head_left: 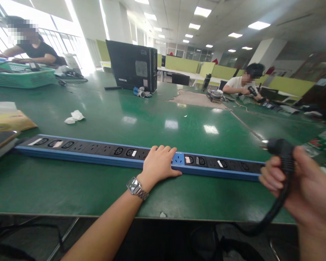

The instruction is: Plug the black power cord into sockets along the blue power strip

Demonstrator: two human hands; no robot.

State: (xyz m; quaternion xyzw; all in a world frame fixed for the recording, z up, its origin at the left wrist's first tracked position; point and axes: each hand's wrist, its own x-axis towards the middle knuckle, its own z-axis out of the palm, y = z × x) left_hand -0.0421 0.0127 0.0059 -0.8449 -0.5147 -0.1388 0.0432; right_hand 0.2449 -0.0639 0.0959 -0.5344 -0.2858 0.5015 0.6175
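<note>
A long blue-and-black power strip [116,151] lies across the green table near its front edge. Several small white and pink stickers are on its black sockets; one socket [178,158] is blue. My left hand [160,163], with a metal-banded watch [137,188] on its wrist, grips the strip around its middle, thumb on the near side and fingers over the far side. In my right hand [301,181] is a black power plug [281,150], raised over the strip's right end. Its prongs point left, and the thick cable [275,210] hangs below the table edge.
Behind the strip stand a black computer case [133,65] and a pair of gloves [142,92]. Crumpled tissue [74,116], a yellow packet [12,119] and a green basket [29,78] are leftward. Two people sit at the table's far sides, one holding a tool.
</note>
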